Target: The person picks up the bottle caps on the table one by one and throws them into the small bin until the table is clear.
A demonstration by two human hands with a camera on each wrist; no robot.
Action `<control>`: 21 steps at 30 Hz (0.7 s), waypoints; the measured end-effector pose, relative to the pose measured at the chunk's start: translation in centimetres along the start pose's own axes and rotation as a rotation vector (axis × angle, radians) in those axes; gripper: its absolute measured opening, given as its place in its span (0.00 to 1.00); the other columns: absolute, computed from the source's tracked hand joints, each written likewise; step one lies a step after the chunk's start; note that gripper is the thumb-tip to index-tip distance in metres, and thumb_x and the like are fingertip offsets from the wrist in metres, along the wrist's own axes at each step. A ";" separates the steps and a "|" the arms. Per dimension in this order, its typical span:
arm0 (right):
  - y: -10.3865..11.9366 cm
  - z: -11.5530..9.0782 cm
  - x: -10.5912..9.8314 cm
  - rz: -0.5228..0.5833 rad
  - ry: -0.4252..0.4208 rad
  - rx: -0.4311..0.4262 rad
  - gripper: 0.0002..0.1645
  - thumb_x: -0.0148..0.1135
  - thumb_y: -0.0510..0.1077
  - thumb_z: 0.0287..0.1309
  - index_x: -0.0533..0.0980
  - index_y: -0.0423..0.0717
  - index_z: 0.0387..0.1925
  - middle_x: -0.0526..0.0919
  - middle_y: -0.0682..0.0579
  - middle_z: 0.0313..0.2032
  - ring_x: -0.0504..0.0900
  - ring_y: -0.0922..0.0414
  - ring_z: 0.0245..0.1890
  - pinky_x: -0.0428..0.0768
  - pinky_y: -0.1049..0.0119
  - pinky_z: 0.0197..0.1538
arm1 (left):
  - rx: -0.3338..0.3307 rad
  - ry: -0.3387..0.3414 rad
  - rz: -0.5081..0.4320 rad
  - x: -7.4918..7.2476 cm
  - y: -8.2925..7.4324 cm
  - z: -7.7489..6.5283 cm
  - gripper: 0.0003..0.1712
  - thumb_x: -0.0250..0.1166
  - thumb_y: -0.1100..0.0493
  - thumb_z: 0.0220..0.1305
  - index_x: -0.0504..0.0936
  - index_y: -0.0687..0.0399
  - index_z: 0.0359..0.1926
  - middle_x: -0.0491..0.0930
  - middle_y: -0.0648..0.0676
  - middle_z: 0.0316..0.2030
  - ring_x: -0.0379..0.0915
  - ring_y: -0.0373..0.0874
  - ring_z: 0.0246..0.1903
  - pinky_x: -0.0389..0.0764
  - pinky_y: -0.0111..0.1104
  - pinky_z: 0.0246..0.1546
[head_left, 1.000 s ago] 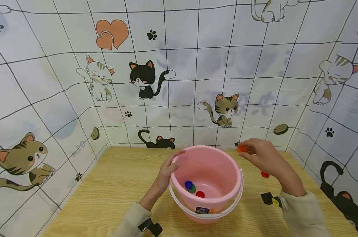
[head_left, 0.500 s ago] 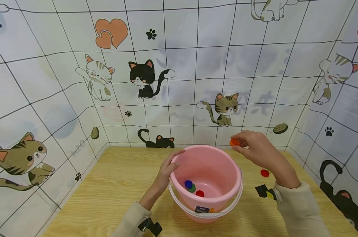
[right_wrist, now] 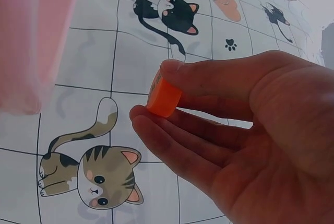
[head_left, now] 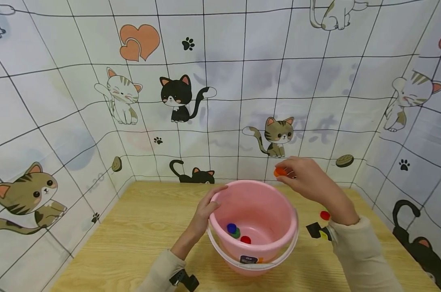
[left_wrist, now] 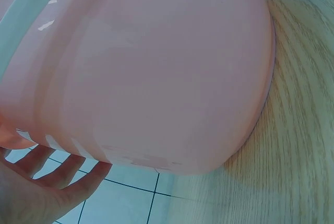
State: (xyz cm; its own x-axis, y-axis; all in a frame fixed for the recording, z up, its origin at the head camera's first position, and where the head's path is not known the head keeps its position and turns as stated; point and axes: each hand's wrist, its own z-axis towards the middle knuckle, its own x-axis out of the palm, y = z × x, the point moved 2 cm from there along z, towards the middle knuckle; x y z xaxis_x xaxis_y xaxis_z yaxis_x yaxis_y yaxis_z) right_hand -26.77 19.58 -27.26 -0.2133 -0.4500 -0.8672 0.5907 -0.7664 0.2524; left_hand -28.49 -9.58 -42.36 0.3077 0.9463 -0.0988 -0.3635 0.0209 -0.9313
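A pink bucket [head_left: 257, 211] with a white handle stands on the wooden table. My left hand [head_left: 203, 213] holds it at the left side of the rim; in the left wrist view, the fingers [left_wrist: 86, 182] lie against its outer wall. Above the back right of the rim, my right hand [head_left: 304, 178] pinches a small thick orange disc [right_wrist: 166, 97] between thumb and fingertips. The disc's side face carries markings too small to read. Inside the bucket lie a blue disc [head_left: 231, 228], a green disc [head_left: 236, 233] partly covered by it, and a red disc [head_left: 245, 240].
Another red disc [head_left: 325, 215] lies on the table [head_left: 147, 227] right of the bucket, near the right forearm. A white cloth wall [head_left: 224, 81] printed with cats and grid lines encloses the table's back and sides. The bucket's white handle [head_left: 257, 265] hangs down in front.
My right hand has moved left and slightly up with the orange disc, from right of the bucket to above its rim. The left hand and the bucket stay put.
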 end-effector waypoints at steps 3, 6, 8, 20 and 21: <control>0.2 0.2 0.1 0.005 0.012 0.000 0.19 0.70 0.40 0.63 0.83 0.36 0.53 0.88 0.42 0.46 0.90 0.48 0.42 0.89 0.53 0.44 | -0.009 0.001 0.003 0.0 0.1 0.0 0.30 0.50 0.55 0.70 0.71 0.41 0.73 0.67 0.55 0.73 0.74 0.60 0.63 0.79 0.58 0.60; 0.4 0.5 0.2 0.009 0.024 -0.002 0.19 0.70 0.40 0.63 0.83 0.35 0.54 0.88 0.41 0.47 0.90 0.47 0.42 0.88 0.52 0.45 | -0.012 -0.001 0.006 0.0 0.1 0.1 0.30 0.50 0.54 0.70 0.71 0.41 0.72 0.67 0.54 0.73 0.74 0.60 0.63 0.80 0.58 0.60; 0.5 0.7 0.2 0.005 0.030 -0.003 0.19 0.70 0.40 0.63 0.83 0.35 0.53 0.88 0.41 0.47 0.90 0.48 0.42 0.88 0.52 0.46 | -0.013 -0.002 0.006 0.0 0.1 0.1 0.30 0.50 0.55 0.70 0.71 0.41 0.72 0.68 0.54 0.73 0.74 0.60 0.63 0.80 0.57 0.59; 1.9 2.2 0.4 -0.027 0.038 -0.051 0.16 0.70 0.38 0.62 0.84 0.35 0.51 0.88 0.43 0.44 0.89 0.50 0.40 0.88 0.53 0.45 | -0.012 0.001 0.000 0.1 0.0 0.0 0.31 0.50 0.54 0.69 0.71 0.40 0.73 0.67 0.54 0.73 0.73 0.59 0.64 0.80 0.55 0.60; 2.0 2.3 0.4 -0.027 0.043 -0.053 0.16 0.70 0.38 0.62 0.84 0.35 0.51 0.88 0.43 0.43 0.89 0.50 0.40 0.88 0.54 0.45 | -0.011 0.000 0.000 0.1 -0.1 0.0 0.31 0.50 0.55 0.69 0.71 0.41 0.73 0.66 0.54 0.74 0.73 0.59 0.64 0.81 0.55 0.60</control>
State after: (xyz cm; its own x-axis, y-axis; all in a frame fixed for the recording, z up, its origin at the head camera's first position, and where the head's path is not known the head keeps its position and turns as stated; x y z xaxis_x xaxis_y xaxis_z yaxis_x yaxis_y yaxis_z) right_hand -27.46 16.78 -26.12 -0.1970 -0.4083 -0.8913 0.6258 -0.7522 0.2063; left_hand -28.41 -9.50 -42.31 0.3077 0.9463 -0.0989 -0.3541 0.0174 -0.9351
